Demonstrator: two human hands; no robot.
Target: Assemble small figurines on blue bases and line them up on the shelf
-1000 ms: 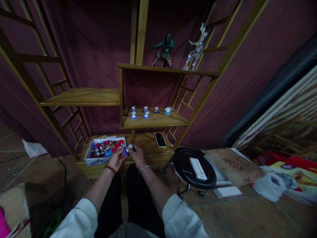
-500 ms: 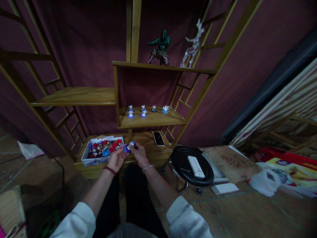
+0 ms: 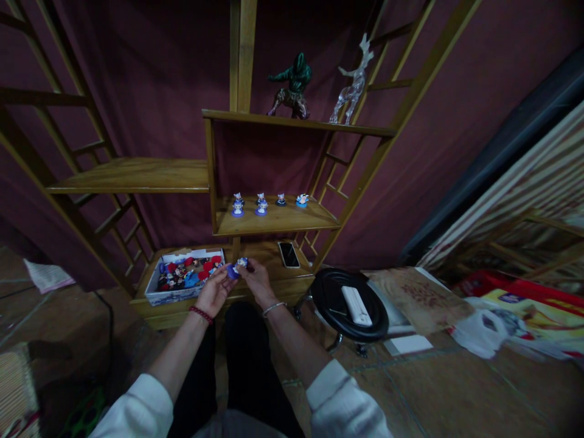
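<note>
Between both hands is a small purple-and-white figurine [image 3: 238, 266] with a round purple base. The fingers of my left hand [image 3: 215, 291] grip its base side, while my right hand [image 3: 257, 283] pinches its upper part. Just left of them, a shallow cardboard box [image 3: 182, 295] holds several small figurines in red, blue and dark colours. On the shelf [image 3: 283, 224] above stand several similar figurines in two rows, among them a purple-based figurine [image 3: 238, 208], another purple-based figurine [image 3: 261, 208] and a blue-based figurine [image 3: 302, 200].
A phone [image 3: 289, 255] lies on the lower board. A green statue [image 3: 294, 85] and a clear deer [image 3: 352, 85] stand on the upper shelf. To my right, a black round stool [image 3: 328, 304] carries a white object [image 3: 357, 306]; a plastic bag [image 3: 481, 331] lies beyond.
The camera view has shifted slightly. Both hands stay on the figurine, which appears turned a little between the fingers.
</note>
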